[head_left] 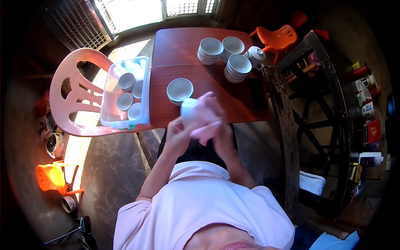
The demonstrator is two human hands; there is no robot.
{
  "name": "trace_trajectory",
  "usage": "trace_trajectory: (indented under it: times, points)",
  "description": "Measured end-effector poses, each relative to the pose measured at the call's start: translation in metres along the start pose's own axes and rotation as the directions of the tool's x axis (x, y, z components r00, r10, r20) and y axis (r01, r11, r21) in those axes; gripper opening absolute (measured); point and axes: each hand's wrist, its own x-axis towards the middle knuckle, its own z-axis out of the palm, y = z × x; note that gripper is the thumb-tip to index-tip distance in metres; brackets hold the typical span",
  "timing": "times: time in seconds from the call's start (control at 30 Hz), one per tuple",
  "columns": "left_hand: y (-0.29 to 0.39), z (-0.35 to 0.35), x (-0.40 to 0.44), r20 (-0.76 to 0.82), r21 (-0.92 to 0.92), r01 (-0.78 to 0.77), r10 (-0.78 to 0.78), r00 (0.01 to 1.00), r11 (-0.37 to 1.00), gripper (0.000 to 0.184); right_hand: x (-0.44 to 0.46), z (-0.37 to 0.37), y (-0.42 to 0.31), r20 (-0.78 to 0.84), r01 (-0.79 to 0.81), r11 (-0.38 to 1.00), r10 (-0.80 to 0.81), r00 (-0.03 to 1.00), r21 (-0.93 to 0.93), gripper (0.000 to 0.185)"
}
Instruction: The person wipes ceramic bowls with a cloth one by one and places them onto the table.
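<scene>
My left hand grips a white bowl, tilted on its side over the table's near edge. Around the bowl, my right hand presses a pink cloth, which is smeared by motion and covers much of the bowl and the fingers. Just beyond the left hand, a short stack of white bowls stands upright on the red-brown table. Three taller bowl stacks are grouped toward the table's far right. Beside them sits a white lidded pot with a handle.
Left of the table, a pink chair carries a clear plastic box with several white bowls inside. A dark wooden bench runs along the right side. Orange chairs stand at back right and lower left.
</scene>
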Motion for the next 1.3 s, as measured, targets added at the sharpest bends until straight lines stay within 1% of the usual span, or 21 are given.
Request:
trace_trajectory:
  times: [0.03, 0.07, 0.1, 0.17, 0.23, 0.27, 0.33, 0.4, 0.43, 0.47, 0.5, 0.57, 0.63, 0.7, 0.77, 0.9, 1.0, 1.03, 1.1, 1.23, 1.3]
  points:
    - [0.003, 0.0, -0.002, 0.095, 0.278, -0.025, -0.001, 0.996, 0.96, 0.034, 0.004, 0.001, 0.002, 0.28, 0.373, 0.796, -0.265, 0.923, -0.476, 0.037]
    - [0.013, 0.034, -0.004, -0.096, 0.401, -0.23, 0.29, 0.952, 0.887, 0.028, 0.001, 0.009, -0.004, 0.277, 0.338, 0.784, -0.22, 0.935, -0.52, 0.029]
    - [0.002, 0.013, -0.007, 0.167, 0.546, -0.213, 0.144, 0.975, 0.81, 0.02, 0.01, 0.002, -0.005, 0.275, 0.318, 0.797, -0.199, 0.941, -0.513, 0.022]
    - [0.012, 0.018, -0.012, 0.248, 0.518, -0.024, -0.123, 0.961, 0.855, 0.013, 0.027, -0.016, 0.024, 0.438, 0.168, 0.978, -0.1, 0.894, -0.121, 0.025]
    - [0.019, 0.028, -0.017, 0.246, 0.375, 0.016, -0.116, 0.962, 0.927, 0.01, 0.032, -0.026, 0.042, 0.568, -0.423, 0.766, 0.093, 0.818, 0.484, 0.046]
    - [0.019, 0.031, -0.018, 0.242, 0.305, -0.013, -0.065, 0.968, 0.952, 0.01, 0.03, -0.016, 0.05, 0.532, -0.399, 0.53, -0.12, 0.838, 0.748, 0.05]
    - [0.014, 0.036, -0.016, 0.168, 0.19, -0.054, 0.021, 0.985, 0.98, 0.011, 0.015, -0.004, 0.049, 0.356, -0.319, 0.395, -0.021, 0.934, 0.862, 0.046]
    - [0.013, 0.034, -0.013, 0.133, 0.305, -0.131, 0.094, 0.987, 0.943, 0.01, 0.009, 0.0, 0.048, 0.193, -0.219, 0.587, 0.108, 0.975, 0.779, 0.044]
    - [0.014, 0.033, -0.01, 0.122, 0.366, -0.167, 0.13, 0.984, 0.916, 0.009, 0.022, -0.005, 0.016, 0.084, -0.155, 0.901, 0.132, 0.988, 0.405, 0.037]
    - [0.011, 0.027, -0.01, 0.068, 0.331, -0.056, 0.036, 0.997, 0.942, 0.009, 0.013, -0.004, 0.032, 0.09, -0.021, 0.925, -0.014, 0.996, 0.38, 0.024]
    - [0.005, 0.025, -0.011, 0.027, 0.349, -0.073, 0.068, 0.997, 0.934, 0.011, 0.027, -0.015, -0.001, 0.267, 0.327, 0.925, -0.272, 0.925, -0.193, 0.017]
    - [0.001, 0.025, -0.011, 0.042, 0.501, -0.209, 0.218, 0.975, 0.84, 0.01, 0.02, 0.004, -0.016, 0.335, 0.414, 0.851, -0.306, 0.891, -0.324, 0.016]
    - [0.002, 0.016, -0.013, 0.11, 0.445, -0.08, 0.034, 0.993, 0.892, 0.006, 0.035, -0.009, -0.004, 0.338, 0.414, 0.865, -0.314, 0.887, -0.282, 0.017]
    - [0.022, 0.031, -0.015, 0.107, 0.265, 0.076, -0.108, 0.988, 0.961, 0.005, 0.04, -0.022, 0.019, 0.398, -0.062, 0.983, -0.012, 0.917, 0.173, 0.02]
    - [0.004, 0.026, -0.016, 0.147, 0.319, -0.059, 0.012, 0.989, 0.946, 0.009, 0.037, -0.032, 0.023, 0.581, -0.632, 0.622, 0.326, 0.746, 0.463, 0.026]
    - [-0.004, 0.024, -0.011, 0.242, 0.46, -0.166, 0.057, 0.969, 0.872, 0.018, 0.013, -0.002, 0.069, 0.549, -0.588, 0.0, 0.36, 0.754, 0.809, 0.031]
    - [0.02, 0.021, -0.008, 0.165, 0.13, 0.201, -0.221, 0.961, 0.971, 0.034, 0.024, -0.019, 0.046, 0.362, -0.594, 0.61, 0.472, 0.804, 0.524, 0.031]
    - [0.02, 0.015, -0.006, 0.145, 0.125, 0.213, -0.231, 0.962, 0.969, 0.034, 0.029, -0.02, 0.028, 0.238, -0.432, 0.874, 0.381, 0.893, 0.223, 0.033]
    - [0.018, 0.014, -0.004, 0.144, 0.151, 0.171, -0.192, 0.971, 0.974, 0.031, 0.037, -0.02, 0.01, 0.409, 0.114, 0.949, 0.017, 0.912, -0.293, 0.035]
    - [0.028, 0.027, -0.002, 0.035, -0.094, 0.135, -0.133, 0.991, 0.986, 0.038, 0.03, -0.016, 0.027, 0.308, -0.426, 0.742, 0.302, 0.902, 0.518, 0.042]
    - [0.023, 0.029, 0.001, -0.002, -0.114, 0.079, -0.08, 0.997, 0.99, 0.045, 0.002, 0.002, 0.046, -0.005, -0.231, 0.787, 0.285, 0.959, 0.572, 0.045]
